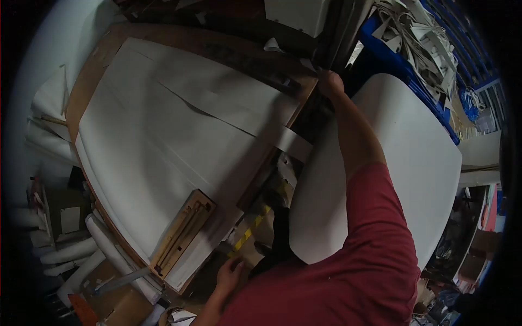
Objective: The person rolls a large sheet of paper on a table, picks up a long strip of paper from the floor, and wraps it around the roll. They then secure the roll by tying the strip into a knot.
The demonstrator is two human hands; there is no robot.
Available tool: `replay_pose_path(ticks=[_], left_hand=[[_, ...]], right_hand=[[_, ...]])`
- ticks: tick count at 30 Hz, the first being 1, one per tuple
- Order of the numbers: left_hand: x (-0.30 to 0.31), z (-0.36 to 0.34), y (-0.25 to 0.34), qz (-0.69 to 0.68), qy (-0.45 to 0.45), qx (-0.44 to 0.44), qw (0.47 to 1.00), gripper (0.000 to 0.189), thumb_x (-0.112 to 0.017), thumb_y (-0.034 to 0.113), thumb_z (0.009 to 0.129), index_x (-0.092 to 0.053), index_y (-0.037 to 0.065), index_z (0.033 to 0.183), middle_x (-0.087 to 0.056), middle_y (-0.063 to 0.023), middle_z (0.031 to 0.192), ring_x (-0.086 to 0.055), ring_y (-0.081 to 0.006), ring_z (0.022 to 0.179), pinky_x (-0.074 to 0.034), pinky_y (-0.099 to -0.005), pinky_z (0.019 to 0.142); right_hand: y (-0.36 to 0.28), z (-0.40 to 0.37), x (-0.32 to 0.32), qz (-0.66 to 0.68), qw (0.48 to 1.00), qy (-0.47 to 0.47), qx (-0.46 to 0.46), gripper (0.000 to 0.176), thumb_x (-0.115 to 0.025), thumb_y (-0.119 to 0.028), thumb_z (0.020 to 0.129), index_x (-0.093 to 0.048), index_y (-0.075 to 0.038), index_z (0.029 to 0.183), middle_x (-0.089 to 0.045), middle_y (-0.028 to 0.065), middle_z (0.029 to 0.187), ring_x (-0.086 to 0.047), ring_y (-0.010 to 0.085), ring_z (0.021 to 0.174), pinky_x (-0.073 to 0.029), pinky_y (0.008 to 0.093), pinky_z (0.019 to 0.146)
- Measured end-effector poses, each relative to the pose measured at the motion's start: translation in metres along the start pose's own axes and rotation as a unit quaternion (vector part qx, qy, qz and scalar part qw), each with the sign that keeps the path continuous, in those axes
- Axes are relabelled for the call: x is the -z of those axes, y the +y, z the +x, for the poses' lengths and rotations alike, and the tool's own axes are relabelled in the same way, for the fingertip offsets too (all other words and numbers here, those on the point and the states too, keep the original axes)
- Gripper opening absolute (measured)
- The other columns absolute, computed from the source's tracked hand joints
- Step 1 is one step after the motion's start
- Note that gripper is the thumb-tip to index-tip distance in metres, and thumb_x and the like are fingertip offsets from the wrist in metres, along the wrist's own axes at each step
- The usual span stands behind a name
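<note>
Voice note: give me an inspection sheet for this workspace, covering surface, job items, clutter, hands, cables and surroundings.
Surface: wooden table, mostly covered by white sheets.
Job's things: large white panel beside the table, under the right arm.
Clutter: wooden jig lying on the sheets; white rolls past the table edge.
Hands: right hand at the panel's far corner; left hand near its close end; grips unclear.
Cables: nothing seen.
Surroundings: blue bins holding white offcuts.

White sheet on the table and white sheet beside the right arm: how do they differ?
The table sheet lies flat on the wooden table with a wooden frame on it; the side sheet bears nothing. The side sheet looks smooth, the right hand at its far edge; the table sheet shows long creases. Both are large and white.
</note>
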State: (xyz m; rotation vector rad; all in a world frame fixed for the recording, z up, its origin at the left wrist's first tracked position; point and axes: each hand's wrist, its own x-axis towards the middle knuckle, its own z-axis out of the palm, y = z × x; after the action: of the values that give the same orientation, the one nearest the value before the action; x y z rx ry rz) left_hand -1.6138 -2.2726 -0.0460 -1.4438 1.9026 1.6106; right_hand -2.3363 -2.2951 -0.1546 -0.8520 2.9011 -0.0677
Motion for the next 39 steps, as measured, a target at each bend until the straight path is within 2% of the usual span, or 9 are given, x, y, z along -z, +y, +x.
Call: replay_pose_path(ticks=[11, 18, 26, 28, 32, 34, 35, 37, 39], left_hand=[[0.021, 0.038, 0.085, 0.051, -0.053, 0.126, 0.989, 0.037, -0.063, 0.027, 0.093, -0.062, 0.004, 0.121, -0.069, -0.0138, 0.109, -0.066, -0.0197, 0.102, -0.050, -0.0306, 0.088], [0.031, 0.062, 0.082, 0.057, -0.103, 0.017, 0.993, 0.035, -0.060, 0.025, 0.095, -0.061, 0.002, 0.122, -0.068, -0.0125, 0.111, -0.064, -0.0194, 0.105, -0.048, -0.0304, 0.090], [0.045, 0.148, 0.117, -0.071, -0.154, -0.190, 0.967, 0.033, -0.060, 0.021, 0.096, -0.058, 0.000, 0.122, -0.066, -0.0121, 0.107, -0.062, -0.0163, 0.105, -0.049, -0.0289, 0.088], [0.057, 0.153, 0.204, 0.052, -0.139, -0.207, 0.967, 0.038, -0.063, 0.021, 0.094, -0.055, 0.000, 0.126, -0.065, -0.0120, 0.110, -0.061, -0.0161, 0.104, -0.050, -0.0295, 0.087], [0.010, 0.279, 0.265, 0.014, 0.045, -0.387, 0.921, 0.040, -0.061, 0.027, 0.095, -0.055, -0.002, 0.122, -0.067, -0.0081, 0.097, -0.060, -0.0123, 0.083, -0.050, -0.0289, 0.078], [-0.008, 0.321, 0.311, 0.046, 0.088, -0.392, 0.915, 0.043, -0.061, 0.031, 0.094, -0.056, -0.006, 0.117, -0.067, -0.0080, 0.094, -0.061, -0.0138, 0.080, -0.051, -0.0302, 0.077], [-0.014, 0.337, 0.328, 0.052, 0.081, -0.390, 0.916, 0.043, -0.061, 0.031, 0.094, -0.056, -0.006, 0.117, -0.067, -0.0080, 0.094, -0.061, -0.0138, 0.080, -0.051, -0.0302, 0.077], [-0.024, 0.364, 0.356, -0.147, -0.194, -0.167, 0.956, 0.039, -0.059, 0.032, 0.096, -0.059, -0.004, 0.108, -0.068, -0.0090, 0.088, -0.065, -0.0179, 0.080, -0.052, -0.0295, 0.075], [-0.040, 0.374, 0.369, -0.165, -0.177, -0.179, 0.954, 0.035, -0.056, 0.032, 0.097, -0.060, -0.002, 0.103, -0.066, -0.0081, 0.084, -0.065, -0.0184, 0.076, -0.052, -0.0299, 0.071]], right_hand=[[-0.027, 0.066, -0.040, 0.079, 0.979, 0.178, -0.067, 0.029, -0.054, -0.028, 0.085, -0.073, -0.007, 0.088, -0.071, 0.0173, 0.089, -0.067, 0.0357, 0.088, -0.053, 0.0441, 0.080], [-0.128, -0.013, 0.022, 0.357, 0.909, 0.212, 0.034, 0.023, -0.060, -0.027, 0.081, -0.071, -0.006, 0.080, -0.067, 0.0208, 0.081, -0.066, 0.0400, 0.077, -0.052, 0.0484, 0.069], [-0.157, -0.118, 0.013, 0.470, 0.867, 0.111, -0.126, 0.024, -0.070, -0.022, 0.078, -0.068, 0.001, 0.071, -0.066, 0.0154, 0.064, -0.065, 0.0286, 0.057, -0.048, 0.0397, 0.052], [-0.155, -0.133, 0.031, 0.609, 0.764, -0.040, -0.207, 0.019, -0.070, -0.017, 0.082, -0.068, 0.002, 0.077, -0.064, 0.0080, 0.067, -0.062, 0.0151, 0.062, -0.047, 0.0337, 0.053], [-0.160, -0.156, 0.035, 0.677, 0.702, -0.030, -0.221, 0.021, -0.070, -0.019, 0.080, -0.067, 0.001, 0.074, -0.062, 0.0069, 0.066, -0.056, 0.0153, 0.053, -0.042, 0.0328, 0.045], [-0.151, -0.154, 0.030, 0.781, 0.590, -0.121, -0.165, 0.022, -0.065, -0.020, 0.083, -0.067, 0.001, 0.075, -0.062, 0.0082, 0.069, -0.057, 0.0146, 0.056, -0.043, 0.0314, 0.049], [-0.149, -0.157, 0.028, 0.782, 0.586, -0.119, -0.173, 0.022, -0.065, -0.020, 0.083, -0.067, 0.001, 0.075, -0.062, 0.0082, 0.069, -0.057, 0.0146, 0.056, -0.043, 0.0314, 0.049], [-0.146, -0.156, 0.035, 0.757, 0.630, -0.095, -0.145, 0.024, -0.060, -0.019, 0.086, -0.065, 0.001, 0.074, -0.063, 0.0086, 0.070, -0.056, 0.0145, 0.057, -0.043, 0.0305, 0.051], [-0.136, -0.149, 0.036, 0.739, 0.653, -0.086, -0.139, 0.022, -0.060, -0.019, 0.087, -0.065, 0.001, 0.079, -0.063, 0.0091, 0.073, -0.059, 0.0174, 0.061, -0.046, 0.0311, 0.055]])
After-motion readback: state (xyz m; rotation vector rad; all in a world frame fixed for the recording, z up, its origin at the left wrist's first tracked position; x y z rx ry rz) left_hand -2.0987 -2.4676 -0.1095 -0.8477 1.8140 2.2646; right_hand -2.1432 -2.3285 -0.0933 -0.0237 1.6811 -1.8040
